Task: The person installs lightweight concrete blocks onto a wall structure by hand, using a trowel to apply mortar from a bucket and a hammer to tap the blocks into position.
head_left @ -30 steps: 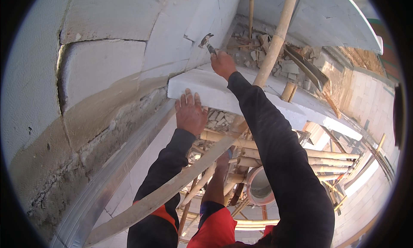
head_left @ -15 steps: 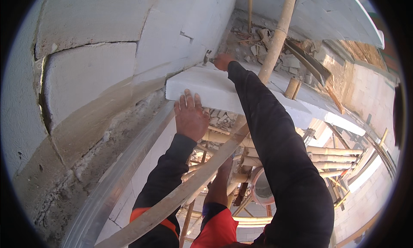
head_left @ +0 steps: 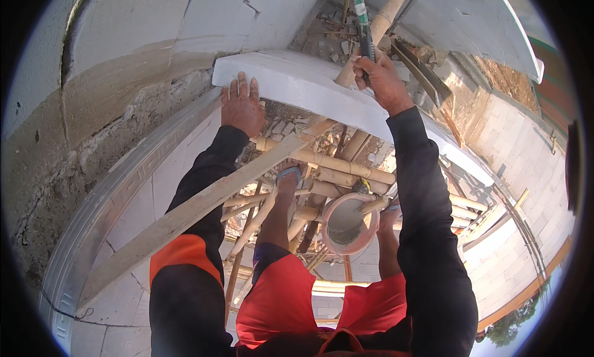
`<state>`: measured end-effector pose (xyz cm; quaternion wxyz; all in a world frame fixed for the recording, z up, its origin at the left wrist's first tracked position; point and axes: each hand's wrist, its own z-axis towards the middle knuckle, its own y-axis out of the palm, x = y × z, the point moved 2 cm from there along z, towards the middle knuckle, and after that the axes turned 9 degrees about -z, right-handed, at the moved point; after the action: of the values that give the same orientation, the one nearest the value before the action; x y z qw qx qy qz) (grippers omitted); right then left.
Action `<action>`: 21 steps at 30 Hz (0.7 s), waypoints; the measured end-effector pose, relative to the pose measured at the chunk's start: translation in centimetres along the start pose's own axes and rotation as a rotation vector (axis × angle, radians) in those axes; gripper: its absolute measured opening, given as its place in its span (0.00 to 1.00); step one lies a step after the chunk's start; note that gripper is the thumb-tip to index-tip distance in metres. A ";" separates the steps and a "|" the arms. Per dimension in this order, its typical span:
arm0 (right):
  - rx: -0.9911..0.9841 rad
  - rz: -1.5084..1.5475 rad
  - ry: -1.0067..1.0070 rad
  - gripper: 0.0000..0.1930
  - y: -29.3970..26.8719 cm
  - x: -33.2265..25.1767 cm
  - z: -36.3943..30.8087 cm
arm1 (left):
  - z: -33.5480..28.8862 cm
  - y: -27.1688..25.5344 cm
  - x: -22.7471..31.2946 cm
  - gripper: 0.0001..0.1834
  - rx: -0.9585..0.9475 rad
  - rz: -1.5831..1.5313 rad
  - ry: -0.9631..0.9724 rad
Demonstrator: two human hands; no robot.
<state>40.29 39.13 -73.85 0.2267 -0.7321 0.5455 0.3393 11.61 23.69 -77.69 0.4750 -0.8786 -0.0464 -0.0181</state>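
Observation:
A hammer [head_left: 363, 26] with a green and black handle is gripped in my right hand [head_left: 385, 81], its metal head pointing up near the top edge of the picture. Below it lies a long white block [head_left: 284, 75], whose left end meets the block wall [head_left: 130, 22]. My left hand [head_left: 243, 108] rests on the block's near face close to that end, fingers stretched out and slightly spread. The palm side of my left hand is hidden.
Beneath me are bamboo scaffold poles [head_left: 340, 165] and a round bucket [head_left: 348, 224] of grey mix. A wooden board [head_left: 204, 202] slants beside my left arm. A metal channel [head_left: 93, 233] follows the wall. A bamboo post [head_left: 390, 13] rises behind the block.
My right hand has drawn back from the block's far side and lifted the hammer, which now points upward. My left hand stays on the block. The view has shifted, showing more of my legs.

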 end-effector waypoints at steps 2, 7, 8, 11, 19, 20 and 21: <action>0.049 -0.112 -0.008 0.15 -1.7 -1.2 -2.3 | 0.3 -0.6 0.2 0.35 0.043 -0.063 -0.010; 0.123 -0.281 -0.010 0.17 -5.9 -0.7 -8.2 | -1.9 -1.7 1.1 0.27 0.324 -0.314 -0.078; 0.123 -0.302 -0.017 0.17 -6.4 0.0 -9.5 | -3.6 -1.3 1.5 0.25 0.417 -0.443 -0.098; 0.111 -0.357 0.015 0.18 -8.0 2.5 -13.2 | -10.4 1.2 2.6 0.21 0.594 -0.756 -0.325; 0.293 -0.345 0.228 0.17 -12.8 8.9 -21.4 | -17.7 8.4 16.1 0.30 -0.073 -0.894 -0.529; 0.287 -0.323 0.225 0.17 -13.6 9.3 -22.3 | -17.3 8.3 17.8 0.30 -0.251 -1.014 -0.489; 0.255 -0.287 0.192 0.17 -14.3 9.6 -23.0 | -16.4 7.7 19.9 0.30 -0.231 -1.041 -0.374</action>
<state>61.32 21.16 -66.22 0.3105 -0.7965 0.4935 0.1603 32.40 7.09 -73.60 0.2880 -0.7743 -0.5547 -0.0988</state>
